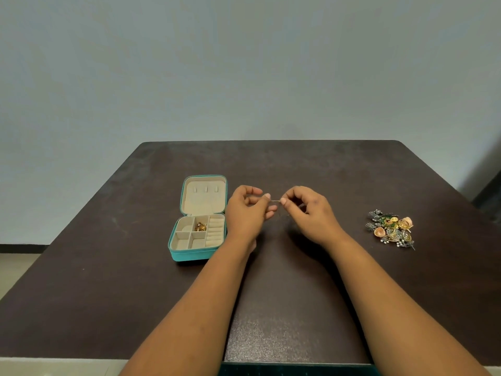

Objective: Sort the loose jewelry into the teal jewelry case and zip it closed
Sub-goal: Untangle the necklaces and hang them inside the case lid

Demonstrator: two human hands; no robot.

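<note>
- The table carries everything, and I place the rest by the case, which lies open on it, lid folded back away from me, tray toward me.
- The case is unzipped and mostly unfilled: I see one gold piece in the middle compartment of its back row, and the other compartments look bare. If the lid is shut too early, most of the jewelry stays out.
- The pile of loose jewelry sits well to the right of the case, its pieces touching and overlapping. I judge that pulling one out could drag its neighbours across the table or snag on them.
- My left hand is just right of the case, fingers curled, thumb and forefinger pinching one end of a thin wire. It reads as a fine hook or chain, too small for me to tell.
- My right hand is further right, between the case and the pile, fingertips pinching the wire's other end, the remaining fingers loosely curled.
- The wire is held in the air above the table, right of the lid. If both hands pull apart, I expect it could bend or snap; if either pinch slackens, it could drop onto the dark table and be hard to spot.
- Carrying it left to the case, my left wrist passes close to the tray's right wall; a nudge could shift the case or jolt the gold piece.
</note>
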